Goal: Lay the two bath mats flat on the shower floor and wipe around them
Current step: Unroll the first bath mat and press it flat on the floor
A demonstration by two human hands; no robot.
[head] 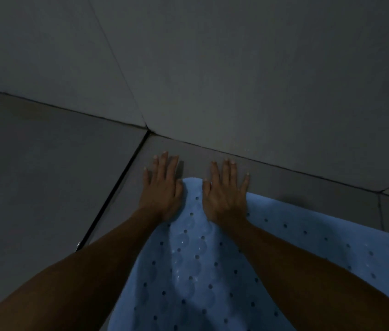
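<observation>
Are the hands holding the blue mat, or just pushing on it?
Just pushing. The left hand and right hand lie flat with straight fingers on the far corner of the blue mat, pressing it to the floor. Nothing is gripped.

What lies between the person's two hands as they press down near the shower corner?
In the head view, a raised ridge of the blue bath mat runs up between the left hand and the right hand; nothing else lies there.

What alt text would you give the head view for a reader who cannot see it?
Both hands, left hand and right hand, press flat with straight fingers on the far end of a light blue bath mat dotted with holes, near the corner of a dim grey tiled shower floor. The mat bulges in a ridge between the forearms.
</observation>
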